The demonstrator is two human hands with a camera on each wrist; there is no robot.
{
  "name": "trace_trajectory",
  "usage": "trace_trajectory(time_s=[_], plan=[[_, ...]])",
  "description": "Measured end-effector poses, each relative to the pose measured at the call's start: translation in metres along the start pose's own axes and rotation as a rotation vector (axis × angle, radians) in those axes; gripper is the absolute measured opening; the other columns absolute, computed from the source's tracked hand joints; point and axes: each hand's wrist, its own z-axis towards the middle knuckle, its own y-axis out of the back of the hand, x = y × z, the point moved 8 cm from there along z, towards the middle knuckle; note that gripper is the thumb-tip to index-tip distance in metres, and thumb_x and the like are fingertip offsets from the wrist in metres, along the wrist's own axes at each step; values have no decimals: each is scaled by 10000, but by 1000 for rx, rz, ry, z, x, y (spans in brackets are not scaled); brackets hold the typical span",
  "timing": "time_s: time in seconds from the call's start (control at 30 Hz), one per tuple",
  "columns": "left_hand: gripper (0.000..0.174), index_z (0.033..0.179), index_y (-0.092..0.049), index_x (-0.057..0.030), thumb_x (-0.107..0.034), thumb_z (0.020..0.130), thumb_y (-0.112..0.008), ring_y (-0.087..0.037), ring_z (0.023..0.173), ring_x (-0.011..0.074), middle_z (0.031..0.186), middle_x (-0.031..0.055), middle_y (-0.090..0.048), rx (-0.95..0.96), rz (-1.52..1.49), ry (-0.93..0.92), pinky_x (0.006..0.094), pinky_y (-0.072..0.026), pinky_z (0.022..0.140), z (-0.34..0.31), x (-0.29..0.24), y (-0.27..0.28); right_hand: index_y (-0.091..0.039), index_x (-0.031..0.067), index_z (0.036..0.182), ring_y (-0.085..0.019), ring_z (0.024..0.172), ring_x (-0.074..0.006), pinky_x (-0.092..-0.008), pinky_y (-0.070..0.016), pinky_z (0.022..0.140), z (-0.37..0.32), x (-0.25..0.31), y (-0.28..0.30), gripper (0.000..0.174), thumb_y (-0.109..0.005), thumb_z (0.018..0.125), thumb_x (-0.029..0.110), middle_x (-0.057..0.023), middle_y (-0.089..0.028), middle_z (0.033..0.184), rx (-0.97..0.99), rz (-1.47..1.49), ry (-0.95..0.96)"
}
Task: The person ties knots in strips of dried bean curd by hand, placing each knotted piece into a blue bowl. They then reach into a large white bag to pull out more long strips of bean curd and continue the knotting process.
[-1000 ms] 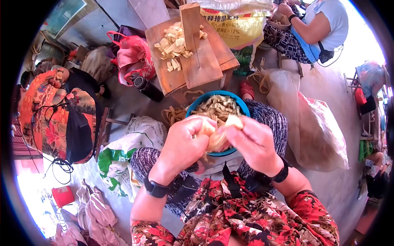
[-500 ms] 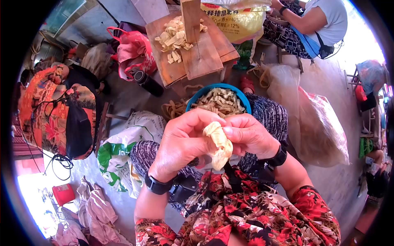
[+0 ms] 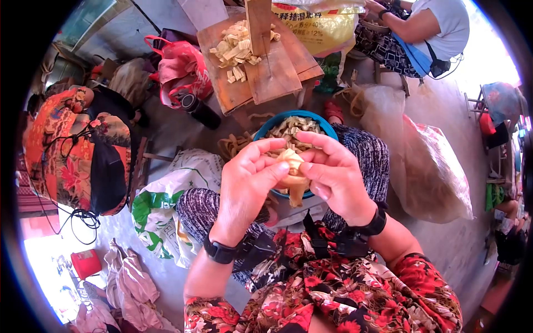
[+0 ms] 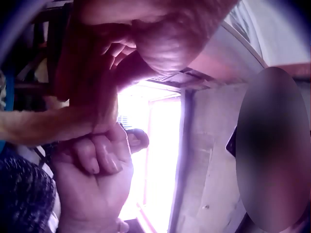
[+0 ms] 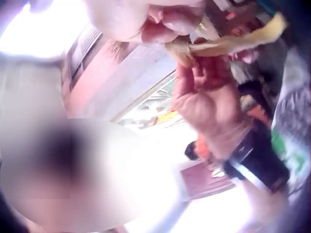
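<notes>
Between both hands, in the head view, is a soft, pale yellow flat strip (image 3: 296,193), looped at the top with its tail hanging down. My left hand (image 3: 247,180) pinches its left side between thumb and fingers. From the other side my right hand (image 3: 341,180) pinches it too, index finger raised. The strip (image 4: 43,127) stretches sideways from the fingers in the left wrist view; its tail (image 5: 248,42) sticks out in the right wrist view. Just beyond the hands, a blue basin (image 3: 334,132) holds many similar folded pieces (image 3: 293,127).
A wooden stool (image 3: 222,91) bears an upright board and a heap of cut pale pieces (image 3: 233,47). Beside it stand a black bottle (image 3: 201,112) and a pink bag (image 3: 180,72). A translucent sack (image 3: 427,172) lies right; another person (image 3: 438,33) sits at upper right.
The hands drew the strip toward the body, then moved it forward to the basin's near edge. The strip has turned and now shows a loop; the fingers are more spread.
</notes>
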Motion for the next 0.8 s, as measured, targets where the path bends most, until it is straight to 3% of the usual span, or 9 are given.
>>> trace_trajectory(time_s=[0.1, 0.23, 0.43, 0.47, 0.53, 0.57, 0.6, 0.7, 0.8], plan=[[300, 1119, -514, 5, -35, 832, -593, -630, 719, 144, 881, 116, -652, -9, -202, 105, 243, -510, 634, -3, 7, 2, -370, 52, 1332, -429, 481, -32, -169, -322, 405, -3, -15, -7, 536, -592, 845, 52, -42, -602, 821, 121, 393, -218], [264, 1099, -517, -9, -176, 895, -515, -632, 678, 164, 864, 111, -644, 167, -275, 228, 239, -507, 596, -16, 27, -4, -324, 79, 1367, -447, 516, -30, -161, -304, 436, -8, 0, -14, 571, -581, 859, 49, -33, -605, 837, 121, 138, -119], [339, 984, -547, 9, -315, 928, -464, -593, 552, 157, 689, 81, -606, 344, -196, 339, 227, -472, 496, -40, 12, -7, -332, 44, 1316, -588, 666, -99, -211, -486, 601, -8, 13, -47, 423, -491, 924, 46, -73, -584, 911, 279, -17, 159], [325, 944, -545, -12, -330, 928, -484, -575, 532, 131, 670, 65, -591, 272, -65, 363, 215, -465, 497, -42, 6, -2, -399, 26, 1234, -572, 699, -75, -214, -490, 626, -8, 23, -42, 334, -513, 923, 72, -56, -569, 886, 172, -382, 240], [329, 929, -543, -28, -355, 926, -498, -557, 522, 103, 656, 46, -576, 113, 193, 380, 203, -452, 493, -52, -12, 6, -492, 14, 1062, -552, 724, -57, -207, -485, 636, -2, 21, -43, 197, -521, 932, 159, -29, -551, 853, 154, -452, 249], [319, 923, -545, -34, -352, 920, -519, -549, 525, 77, 667, 34, -569, 111, 267, 335, 199, -442, 490, -54, -15, 8, -528, 19, 876, -511, 709, -34, -188, -439, 594, -10, 13, -32, 241, -509, 941, 251, 11, -521, 784, 134, -420, -80], [315, 913, -544, -32, -346, 916, -529, -549, 539, 74, 671, 26, -569, 94, 321, 285, 197, -442, 499, -55, -17, 7, -540, 19, 820, -468, 653, -25, -197, -387, 515, -10, 9, -32, 319, -495, 944, 309, 33, -498, 728, 251, -599, -54], [244, 935, -576, -5, -245, 895, -590, -566, 668, 60, 744, 8, -612, 64, 443, 93, 195, -463, 592, -51, -12, 2, -530, 32, 768, -394, 532, -20, -209, -318, 431, -20, 11, -47, 311, -460, 963, 264, 57, -452, 622, 310, -551, 140], [205, 990, -612, 7, -162, 874, -620, -576, 758, 61, 823, 21, -649, 93, 166, 6, 198, -475, 668, -47, -17, 13, -526, 44, 753, -381, 494, -17, -192, -299, 424, -30, 29, -12, 307, -438, 972, 241, 56, -455, 592, 193, -336, -75]])
